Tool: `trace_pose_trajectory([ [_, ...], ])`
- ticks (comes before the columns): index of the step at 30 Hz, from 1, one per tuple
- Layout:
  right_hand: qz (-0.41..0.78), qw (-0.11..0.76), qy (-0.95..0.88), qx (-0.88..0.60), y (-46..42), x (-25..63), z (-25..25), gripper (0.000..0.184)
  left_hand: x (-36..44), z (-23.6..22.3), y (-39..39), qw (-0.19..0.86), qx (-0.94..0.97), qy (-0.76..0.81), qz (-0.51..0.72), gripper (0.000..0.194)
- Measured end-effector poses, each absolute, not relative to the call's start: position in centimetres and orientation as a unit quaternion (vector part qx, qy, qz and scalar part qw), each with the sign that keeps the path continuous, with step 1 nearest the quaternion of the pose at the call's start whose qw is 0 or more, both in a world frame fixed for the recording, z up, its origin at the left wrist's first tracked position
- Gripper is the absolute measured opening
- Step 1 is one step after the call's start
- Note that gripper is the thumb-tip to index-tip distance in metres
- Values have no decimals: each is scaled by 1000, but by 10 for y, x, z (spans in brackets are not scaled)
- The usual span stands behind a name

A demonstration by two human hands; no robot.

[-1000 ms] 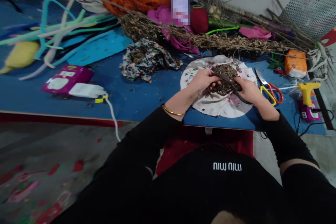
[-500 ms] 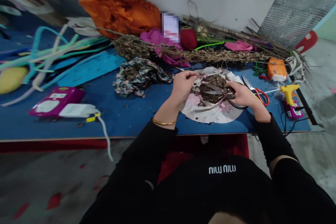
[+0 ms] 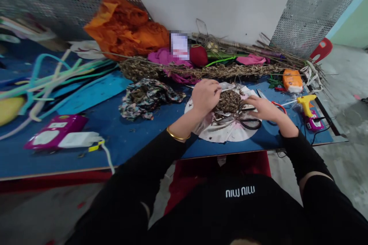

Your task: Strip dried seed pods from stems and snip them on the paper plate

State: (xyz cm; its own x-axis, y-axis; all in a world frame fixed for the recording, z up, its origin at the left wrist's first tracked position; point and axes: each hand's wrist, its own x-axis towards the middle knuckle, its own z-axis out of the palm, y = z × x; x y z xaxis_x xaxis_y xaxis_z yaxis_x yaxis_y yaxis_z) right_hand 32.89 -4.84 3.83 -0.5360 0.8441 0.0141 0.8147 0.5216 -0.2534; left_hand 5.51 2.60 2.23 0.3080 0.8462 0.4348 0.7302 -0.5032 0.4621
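A heap of dry brown plant bits (image 3: 229,101) lies on a round white cloth (image 3: 230,134) near the table's front edge. My left hand (image 3: 206,95) is cupped at the heap's left side, its fingers bent and some tips hidden. On the right, my right hand (image 3: 261,108) has loose, parted fingers reaching to the heap's edge, and I see nothing held in it. Black-handled scissors (image 3: 250,124) rest on the cloth just below that hand, blades pointing left. A second pair of scissors, with red handles (image 3: 278,107), lies partly behind my right hand.
Dry stalks (image 3: 230,71) stretch along the back. Left of the cloth sits a crumpled patterned cloth (image 3: 146,97), and farther left a purple power strip (image 3: 56,132). A yellow glue gun (image 3: 307,103) and an orange packet (image 3: 292,80) are at the right. Orange fabric (image 3: 126,26) stands behind.
My right hand has let go of the black-handled scissors, which now lie on the cloth. My left hand has changed from a pinch above the heap to a cupped shape beside it. The view has shifted.
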Motion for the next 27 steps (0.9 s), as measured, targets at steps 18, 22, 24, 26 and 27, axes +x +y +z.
trace_pose_trajectory([
  [18, -136, 29, -674, -726, 113, 445, 18, 36, 110, 62, 168, 22, 837, 526, 149, 37],
  [22, -133, 42, -714, -686, 120, 451, 12, 35, 108, 64, 183, 30, 834, 533, 140, 39],
  [24, -147, 41, -730, -666, 120, 455, 14, 38, 107, 66, 183, 32, 839, 524, 143, 38],
  [26, -167, 48, -744, -645, 118, 460, 18, 40, 107, 70, 180, 32, 843, 519, 140, 38],
  [27, -177, 54, -750, -635, 117, 462, 21, 40, 108, 72, 178, 31, 842, 521, 135, 38],
])
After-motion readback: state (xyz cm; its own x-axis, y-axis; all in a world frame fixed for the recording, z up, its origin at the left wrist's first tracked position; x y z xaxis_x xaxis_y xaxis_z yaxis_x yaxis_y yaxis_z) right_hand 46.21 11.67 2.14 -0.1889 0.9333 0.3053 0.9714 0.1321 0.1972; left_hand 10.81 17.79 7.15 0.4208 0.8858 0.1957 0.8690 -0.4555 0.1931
